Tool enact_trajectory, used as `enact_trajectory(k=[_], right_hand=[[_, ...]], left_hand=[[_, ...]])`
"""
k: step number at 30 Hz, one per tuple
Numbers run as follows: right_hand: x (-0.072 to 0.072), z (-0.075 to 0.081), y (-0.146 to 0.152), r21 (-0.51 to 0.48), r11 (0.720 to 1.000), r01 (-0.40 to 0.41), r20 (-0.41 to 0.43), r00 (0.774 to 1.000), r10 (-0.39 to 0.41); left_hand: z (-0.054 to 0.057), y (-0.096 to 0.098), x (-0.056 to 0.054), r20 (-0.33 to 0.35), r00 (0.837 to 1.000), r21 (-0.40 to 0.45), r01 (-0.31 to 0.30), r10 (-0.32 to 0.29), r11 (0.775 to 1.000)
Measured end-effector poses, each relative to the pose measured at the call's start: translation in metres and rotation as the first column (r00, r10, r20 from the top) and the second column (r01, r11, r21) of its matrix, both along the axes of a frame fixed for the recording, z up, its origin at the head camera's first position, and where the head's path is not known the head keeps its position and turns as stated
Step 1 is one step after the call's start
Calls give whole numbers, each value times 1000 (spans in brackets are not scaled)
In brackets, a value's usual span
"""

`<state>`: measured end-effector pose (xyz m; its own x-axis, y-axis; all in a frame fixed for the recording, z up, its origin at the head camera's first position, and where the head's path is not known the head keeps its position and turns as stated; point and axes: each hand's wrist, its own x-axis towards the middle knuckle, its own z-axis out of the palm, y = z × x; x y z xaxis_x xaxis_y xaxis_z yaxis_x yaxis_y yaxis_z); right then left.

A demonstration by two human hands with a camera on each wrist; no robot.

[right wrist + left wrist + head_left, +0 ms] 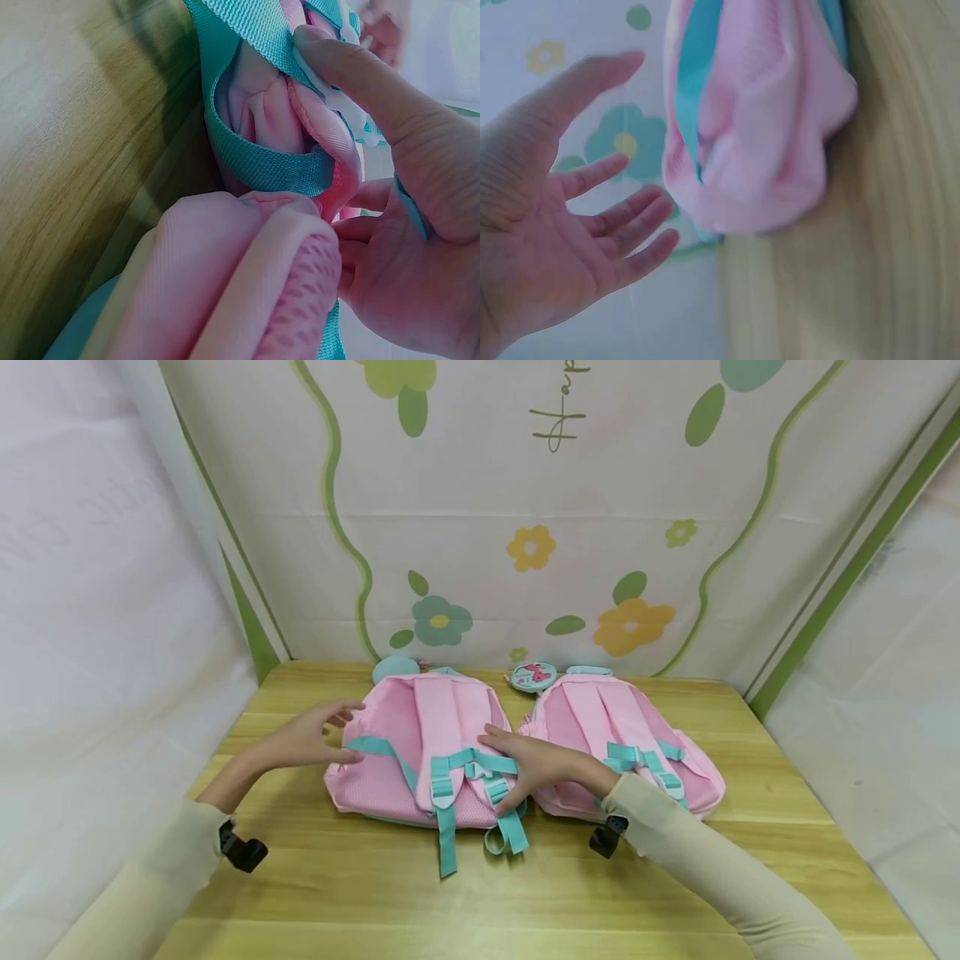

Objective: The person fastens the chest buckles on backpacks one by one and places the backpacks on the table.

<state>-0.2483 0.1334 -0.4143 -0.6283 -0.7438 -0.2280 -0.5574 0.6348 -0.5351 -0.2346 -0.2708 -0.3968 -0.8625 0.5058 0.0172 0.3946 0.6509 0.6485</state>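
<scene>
Two pink backpacks with teal straps lie side by side, shoulder straps up. My left hand (303, 739) is at the outer side of the left backpack (386, 789), fingers spread and thumb apart. In the left wrist view a gap shows between this hand (570, 232) and the pink side pocket (757, 150). My right hand (542, 764) lies at the left backpack's inner side, between the two bags. Its thumb (352, 71) is extended at a teal strap (270, 37) near a white buckle, and its other fingers reach behind the pink fabric, partly hidden.
The right backpack (555, 722) lies close beside the right wrist. A round teal pouch (396, 667) and a printed round pouch (533, 676) lie at the tops of the bags. The wooden table (465, 910) meets a flowered cloth backdrop (465, 560) behind.
</scene>
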Motion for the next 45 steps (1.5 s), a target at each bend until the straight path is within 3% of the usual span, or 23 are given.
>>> enact_trajectory(k=[4, 9, 16, 21, 30, 36, 45], right_hand=[[0, -1, 0, 0, 1000, 4, -1, 1000, -4], [-1, 0, 0, -1, 1000, 10, 6, 1000, -10], [0, 1, 0, -5, 1000, 15, 28, 1000, -15], [0, 2, -1, 0, 1000, 12, 23, 1000, -12], [1, 2, -1, 0, 1000, 12, 29, 1000, -12], [0, 0, -2, 2, 1000, 17, 28, 999, -17], [0, -1, -2, -8, 1000, 22, 40, 999, -21]], left_hand=[[10, 26, -3, -70, 998, 64, -3, 8, 998], [18, 62, 2, -119, 992, 110, 56, -43, 992], [17, 104, 5, -143, 975, 107, 184, -168, 977], [13, 124, 5, -142, 964, 71, 237, -225, 969], [3, 145, 5, -131, 971, -158, 180, -201, 971], [-5, 152, 6, -159, 974, -205, 128, -162, 970], [-18, 156, 3, -287, 942, -220, 111, -173, 969]])
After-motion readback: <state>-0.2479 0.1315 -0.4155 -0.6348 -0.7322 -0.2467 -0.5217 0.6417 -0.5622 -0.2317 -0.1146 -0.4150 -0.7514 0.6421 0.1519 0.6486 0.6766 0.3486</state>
